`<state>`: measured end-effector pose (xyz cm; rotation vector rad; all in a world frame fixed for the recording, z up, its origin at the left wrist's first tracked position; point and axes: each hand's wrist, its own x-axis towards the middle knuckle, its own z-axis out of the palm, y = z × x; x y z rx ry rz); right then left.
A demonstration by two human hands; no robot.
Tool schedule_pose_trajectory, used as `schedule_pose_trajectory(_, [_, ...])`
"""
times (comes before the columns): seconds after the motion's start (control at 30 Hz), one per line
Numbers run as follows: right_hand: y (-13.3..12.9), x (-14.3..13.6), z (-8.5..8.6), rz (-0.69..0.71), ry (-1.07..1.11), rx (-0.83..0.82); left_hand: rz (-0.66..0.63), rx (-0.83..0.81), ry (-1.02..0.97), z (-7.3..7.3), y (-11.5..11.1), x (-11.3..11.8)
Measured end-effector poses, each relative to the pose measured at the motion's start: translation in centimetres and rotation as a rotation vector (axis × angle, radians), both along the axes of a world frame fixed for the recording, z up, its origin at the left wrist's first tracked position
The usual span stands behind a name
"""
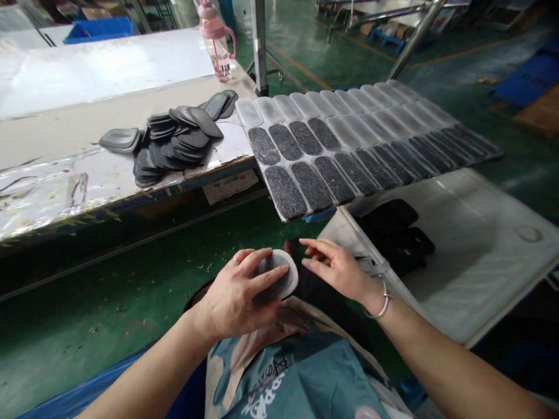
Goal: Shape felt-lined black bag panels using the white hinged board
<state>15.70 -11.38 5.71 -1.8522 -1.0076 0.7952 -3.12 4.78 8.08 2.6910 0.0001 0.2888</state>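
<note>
My left hand (247, 285) is closed round a grey oval pad with a pale rim (286, 282), held just above my lap. The pad's near part is hidden under my fingers. Just right of it, apart from the pad, my right hand (334, 267) has its fingers stretched out and holds nothing that I can see. Ahead, a slanted board carries rows of rounded pads: dark speckled ones (286, 192) in the nearer rows and pale grey ones (297, 107) in the farther rows. On the bench to the left lies a pile of dark curved pads (174, 139).
A white bench (52, 163) runs along the left, with a pink-lidded bottle (217, 43) at its far corner. To the right stands a large whitish bin (471, 250) holding black pieces (406, 238). A metal post (258, 46) rises behind the board.
</note>
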Motion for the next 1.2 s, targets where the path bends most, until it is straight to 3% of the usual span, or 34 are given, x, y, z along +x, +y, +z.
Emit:
schedule_pose_trajectory(0.17, [1.1, -0.4, -1.3, 0.204, -0.129, 0.007, -0.072, 0.004, 0.061, 1.1, 0.6, 0.1])
schedule_pose_trajectory(0.37, [2.5, -1.1, -2.1, 0.096, -0.145, -0.034, -0.145, 0.024, 0.198, 1.7, 0.6, 0.8])
schedule_pose_trajectory(0.5, [2.0, -0.8, -2.4, 0.095, -0.069, -0.009, -0.119, 0.076, 0.310, 1.5, -0.1, 1.0])
schedule_pose_trajectory(0.67, [1.5, -0.8, -2.3, 0.075, -0.038, -0.018, -0.021, 0.144, 0.305, 1.1, -0.6, 0.6])
schedule_pose_trajectory(0.87, [1.1, -0.8, -2.5, 0.064, -0.025, -0.031, 0.003, 0.153, 0.338, 0.9, -1.1, 0.8])
schedule_pose_trajectory(1.1, [-1.8, -1.1, -3.5, -0.001, 0.194, 0.040, -0.009, 0.167, 0.359, 0.7, -1.3, 1.8])
schedule_pose_trajectory(1.2, [-3.5, -1.9, -3.3, 0.029, -0.038, 0.126, -0.018, 0.174, 0.346, 0.3, -1.4, 2.0])
